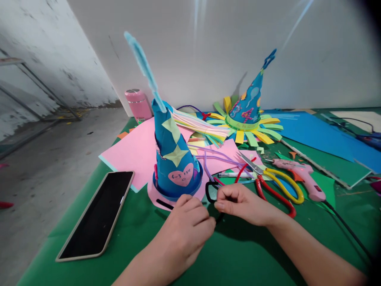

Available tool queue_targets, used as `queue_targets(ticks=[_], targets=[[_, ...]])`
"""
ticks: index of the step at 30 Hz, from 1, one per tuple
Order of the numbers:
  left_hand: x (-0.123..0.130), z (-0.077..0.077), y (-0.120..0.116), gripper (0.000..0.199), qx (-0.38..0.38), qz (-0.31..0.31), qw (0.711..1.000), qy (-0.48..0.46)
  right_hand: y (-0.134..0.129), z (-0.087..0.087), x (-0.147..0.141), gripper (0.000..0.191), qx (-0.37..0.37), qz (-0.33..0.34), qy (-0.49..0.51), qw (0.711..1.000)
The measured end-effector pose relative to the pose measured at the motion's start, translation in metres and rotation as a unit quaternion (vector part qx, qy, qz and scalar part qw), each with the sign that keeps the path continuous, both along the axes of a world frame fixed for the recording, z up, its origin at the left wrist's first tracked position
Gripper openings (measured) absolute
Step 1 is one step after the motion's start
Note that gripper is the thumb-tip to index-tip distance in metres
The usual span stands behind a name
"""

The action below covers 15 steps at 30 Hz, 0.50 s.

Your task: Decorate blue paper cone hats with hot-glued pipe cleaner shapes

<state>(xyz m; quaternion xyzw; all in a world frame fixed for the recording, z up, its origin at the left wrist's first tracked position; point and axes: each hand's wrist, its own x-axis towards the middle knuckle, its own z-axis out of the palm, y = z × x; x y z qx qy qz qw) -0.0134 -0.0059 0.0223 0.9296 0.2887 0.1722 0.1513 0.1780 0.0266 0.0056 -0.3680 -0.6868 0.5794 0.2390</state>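
A black pipe cleaner [207, 194] runs between my two hands, its far end bent into a small loop. My right hand [242, 204] pinches it beside that loop. My left hand [186, 230] is closed around the same pipe cleaner, and a straight black end pokes out past its knuckles on the left; the fingers hide the middle. Just beyond my left hand stands a blue paper cone hat [166, 171] with pale stars, a pink heart and a light blue pipe cleaner [143, 63] rising from its tip. The hat rests on a pink paper base.
A phone [97, 214] lies at the left. Scissors [266, 178] and a pink glue gun [300, 174] with its cord lie right of my right hand. Behind are paper sheets, a second decorated hat [248, 105] and a pink bottle [138, 104] against the wall.
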Motion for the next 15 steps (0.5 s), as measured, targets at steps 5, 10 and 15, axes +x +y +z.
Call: queue_targets(ticks=[5, 10, 15], targets=[[0.002, -0.004, -0.004, 0.021, 0.046, -0.024, 0.999, -0.006, 0.000, -0.002, 0.000, 0.027, 0.001, 0.024, -0.001, 1.000], [0.005, -0.006, -0.003, 0.019, 0.081, -0.013, 0.997, -0.003, -0.001, 0.000, -0.001, 0.026, -0.003, 0.034, -0.002, 0.999], [0.003, 0.001, -0.014, 0.016, 0.206, 0.143, 0.967, -0.044, -0.003, 0.000, -0.001, 0.028, -0.019, -0.037, 0.041, 0.998]])
